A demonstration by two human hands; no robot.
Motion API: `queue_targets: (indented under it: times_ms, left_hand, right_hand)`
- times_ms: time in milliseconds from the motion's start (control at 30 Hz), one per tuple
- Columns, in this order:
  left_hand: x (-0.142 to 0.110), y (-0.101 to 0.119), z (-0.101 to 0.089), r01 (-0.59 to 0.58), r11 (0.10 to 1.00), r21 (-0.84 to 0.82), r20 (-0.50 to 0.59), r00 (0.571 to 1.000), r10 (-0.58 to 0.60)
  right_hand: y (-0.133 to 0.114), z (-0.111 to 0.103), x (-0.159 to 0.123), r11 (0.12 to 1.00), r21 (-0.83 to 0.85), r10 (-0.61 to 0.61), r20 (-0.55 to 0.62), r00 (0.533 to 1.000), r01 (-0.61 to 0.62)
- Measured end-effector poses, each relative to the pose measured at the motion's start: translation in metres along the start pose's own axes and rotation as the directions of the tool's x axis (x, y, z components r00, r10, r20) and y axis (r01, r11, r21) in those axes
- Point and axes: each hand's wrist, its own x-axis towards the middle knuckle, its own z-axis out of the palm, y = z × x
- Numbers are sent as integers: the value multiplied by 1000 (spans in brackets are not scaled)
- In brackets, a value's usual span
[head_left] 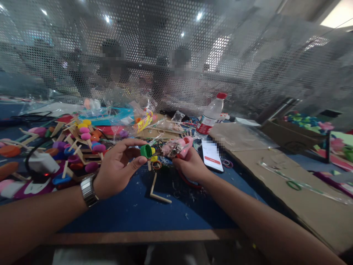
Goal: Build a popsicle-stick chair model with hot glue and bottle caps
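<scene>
My left hand [117, 167] pinches a green bottle cap [146, 151] between thumb and fingers above the blue table mat [138, 206]. A thin wooden stick piece [156, 184] hangs below the cap, with a yellow cap and a rubber band near its top. My right hand [190, 163] is closed round a pink glue gun [179, 146], its tip pointing left at the green cap. A silver watch sits on my left wrist.
A heap of stick-and-cap pieces in many colours [74, 147] covers the left. A phone [211, 154], a water bottle with a red cap [211, 114], cardboard sheets [275, 165] and a box of foam shapes [303, 129] lie right. A perforated screen [176, 48] stands behind, people beyond it.
</scene>
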Motion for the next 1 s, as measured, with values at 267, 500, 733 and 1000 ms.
queue_targets:
  times_ms: [267, 500, 733, 1000]
  left_hand:
    - [0, 0, -1, 10, 1000, -23, 7, 1000, -10]
    - [-1, -1, 0, 22, 999, -34, 20, 1000, -21]
    - [-1, -1, -1, 19, 1000, -20, 22, 1000, -18]
    - [0, 2, 0, 26, 999, -22, 16, 1000, -25]
  right_hand:
    - [2, -3, 2, 1000, 21, -22, 21, 1000, 22]
    - [2, -3, 2, 999, 37, -7, 11, 1000, 6]
    - [3, -3, 3, 999, 43, -7, 0, 1000, 7]
    - [0, -2, 2, 999, 36, -23, 6, 1000, 22]
